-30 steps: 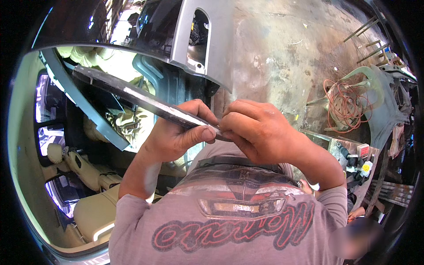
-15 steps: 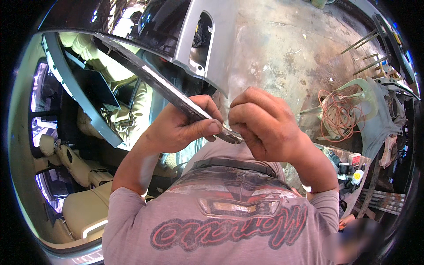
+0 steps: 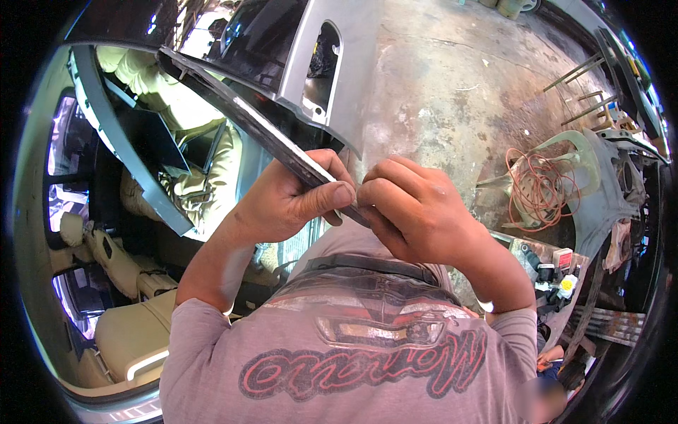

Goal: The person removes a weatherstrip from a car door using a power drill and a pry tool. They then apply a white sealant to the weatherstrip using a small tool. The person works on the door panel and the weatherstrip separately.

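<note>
A long dark trim strip with a pale band along it slants from the upper left down to the front of my waist. My left hand is closed around it near its lower end, the thumb pressed on top. At that end my right hand is closed, its bent fingertips pinching the strip's edge next to my left thumb. The right fingertips are partly hidden behind the knuckles. The strip's far end reaches across the opening of a vehicle, in front of a grey body panel.
To the left is the vehicle's interior with a beige seat and a loose grey curved panel. On the right, a pale green plastic chair holds a coiled orange hose. Small bottles and boxes stand nearby. Concrete floor lies ahead.
My right hand has moved slightly left, its fingertips now against the strip near my left thumb and covering part of its end. My left hand keeps its grip.
</note>
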`<state>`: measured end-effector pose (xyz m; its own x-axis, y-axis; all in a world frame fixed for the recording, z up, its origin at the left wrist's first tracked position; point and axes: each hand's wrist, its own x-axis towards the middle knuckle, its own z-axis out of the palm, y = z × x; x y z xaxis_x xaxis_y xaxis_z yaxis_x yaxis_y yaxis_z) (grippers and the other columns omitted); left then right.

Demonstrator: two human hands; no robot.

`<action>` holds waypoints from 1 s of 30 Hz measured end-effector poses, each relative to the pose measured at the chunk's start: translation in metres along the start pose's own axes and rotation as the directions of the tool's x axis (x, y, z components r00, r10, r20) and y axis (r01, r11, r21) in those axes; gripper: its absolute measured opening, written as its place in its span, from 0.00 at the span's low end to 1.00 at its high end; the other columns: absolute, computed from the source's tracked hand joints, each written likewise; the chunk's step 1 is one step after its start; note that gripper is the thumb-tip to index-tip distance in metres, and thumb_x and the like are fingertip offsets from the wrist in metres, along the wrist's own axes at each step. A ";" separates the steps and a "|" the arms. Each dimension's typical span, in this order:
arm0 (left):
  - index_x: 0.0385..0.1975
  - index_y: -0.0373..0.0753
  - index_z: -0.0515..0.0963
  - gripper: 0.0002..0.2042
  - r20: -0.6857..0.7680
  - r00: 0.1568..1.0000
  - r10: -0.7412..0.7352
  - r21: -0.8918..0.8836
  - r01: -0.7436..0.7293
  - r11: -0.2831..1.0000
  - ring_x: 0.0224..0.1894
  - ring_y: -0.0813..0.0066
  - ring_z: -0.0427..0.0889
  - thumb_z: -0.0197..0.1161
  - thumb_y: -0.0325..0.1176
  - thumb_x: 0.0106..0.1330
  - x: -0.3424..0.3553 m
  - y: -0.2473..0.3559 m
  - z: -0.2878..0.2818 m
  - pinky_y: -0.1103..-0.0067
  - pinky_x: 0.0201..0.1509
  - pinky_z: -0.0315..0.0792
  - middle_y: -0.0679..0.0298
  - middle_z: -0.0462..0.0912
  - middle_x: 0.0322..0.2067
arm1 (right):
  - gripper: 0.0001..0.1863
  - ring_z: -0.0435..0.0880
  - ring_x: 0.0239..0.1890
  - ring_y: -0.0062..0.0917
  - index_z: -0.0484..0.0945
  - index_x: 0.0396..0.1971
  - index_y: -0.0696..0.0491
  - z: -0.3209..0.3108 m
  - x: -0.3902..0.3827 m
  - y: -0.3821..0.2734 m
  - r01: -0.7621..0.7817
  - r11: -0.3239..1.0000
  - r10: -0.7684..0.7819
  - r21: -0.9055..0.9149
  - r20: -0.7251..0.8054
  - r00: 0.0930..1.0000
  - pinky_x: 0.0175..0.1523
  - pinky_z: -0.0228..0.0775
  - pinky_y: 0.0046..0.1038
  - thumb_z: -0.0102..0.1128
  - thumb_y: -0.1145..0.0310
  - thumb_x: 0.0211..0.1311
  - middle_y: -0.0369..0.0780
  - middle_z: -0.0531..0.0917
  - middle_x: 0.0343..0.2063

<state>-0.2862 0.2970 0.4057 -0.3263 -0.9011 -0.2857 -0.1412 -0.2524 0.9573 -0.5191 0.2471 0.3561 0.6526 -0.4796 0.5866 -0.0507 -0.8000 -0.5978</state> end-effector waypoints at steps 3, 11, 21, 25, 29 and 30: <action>0.39 0.33 0.81 0.20 0.008 1.000 0.003 0.018 -0.004 1.000 0.35 0.82 0.84 0.71 0.48 0.74 0.001 0.002 0.000 0.81 0.36 0.84 0.66 0.83 0.32 | 0.09 0.81 0.33 0.41 0.76 0.35 0.53 0.001 0.002 0.004 -0.016 1.000 0.016 0.009 -0.011 1.000 0.33 0.75 0.40 0.68 0.76 0.57 0.42 0.76 0.31; 0.44 0.30 0.78 0.24 0.041 0.999 0.020 0.033 -0.021 0.999 0.36 0.77 0.88 0.67 0.52 0.75 0.002 -0.009 -0.005 0.80 0.39 0.87 0.60 0.86 0.34 | 0.09 0.80 0.32 0.45 0.77 0.37 0.55 -0.015 0.010 0.011 -0.100 0.991 0.110 0.092 -0.108 0.988 0.37 0.74 0.43 0.66 0.77 0.58 0.45 0.77 0.32; 0.46 0.29 0.78 0.36 0.003 0.999 0.048 0.087 -0.048 0.995 0.36 0.71 0.90 0.44 0.65 0.81 0.002 -0.009 -0.003 0.76 0.39 0.88 0.55 0.86 0.37 | 0.09 0.84 0.33 0.37 0.83 0.37 0.55 -0.008 -0.003 0.007 -0.144 0.977 0.157 0.160 -0.071 0.985 0.37 0.77 0.36 0.66 0.81 0.55 0.43 0.82 0.34; 0.46 0.29 0.78 0.37 0.012 1.000 0.000 0.080 -0.001 0.997 0.36 0.70 0.90 0.42 0.65 0.81 0.004 -0.007 -0.003 0.75 0.39 0.88 0.55 0.84 0.38 | 0.09 0.84 0.34 0.37 0.83 0.35 0.52 -0.003 0.002 -0.002 -0.122 0.980 0.141 0.157 -0.116 0.983 0.35 0.77 0.38 0.73 0.74 0.55 0.41 0.80 0.34; 0.46 0.29 0.78 0.36 -0.011 1.000 0.000 0.068 0.001 0.998 0.37 0.70 0.90 0.41 0.64 0.83 0.006 -0.010 -0.002 0.75 0.39 0.88 0.57 0.82 0.38 | 0.12 0.84 0.30 0.34 0.84 0.35 0.53 0.003 0.006 -0.005 -0.071 0.996 0.078 0.053 -0.165 0.983 0.32 0.75 0.34 0.76 0.77 0.50 0.40 0.82 0.32; 0.46 0.30 0.78 0.35 -0.021 1.000 -0.009 0.055 0.010 0.998 0.37 0.70 0.89 0.41 0.63 0.83 0.006 -0.010 -0.001 0.74 0.39 0.88 0.58 0.82 0.38 | 0.12 0.84 0.30 0.34 0.83 0.35 0.53 0.004 0.007 -0.006 -0.070 0.997 0.071 0.014 -0.185 0.980 0.31 0.75 0.34 0.75 0.78 0.49 0.40 0.82 0.32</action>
<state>-0.2859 0.2940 0.3943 -0.3050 -0.9061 -0.2933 -0.1954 -0.2419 0.9504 -0.5108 0.2498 0.3612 0.4965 -0.5936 0.6333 -0.0853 -0.7594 -0.6450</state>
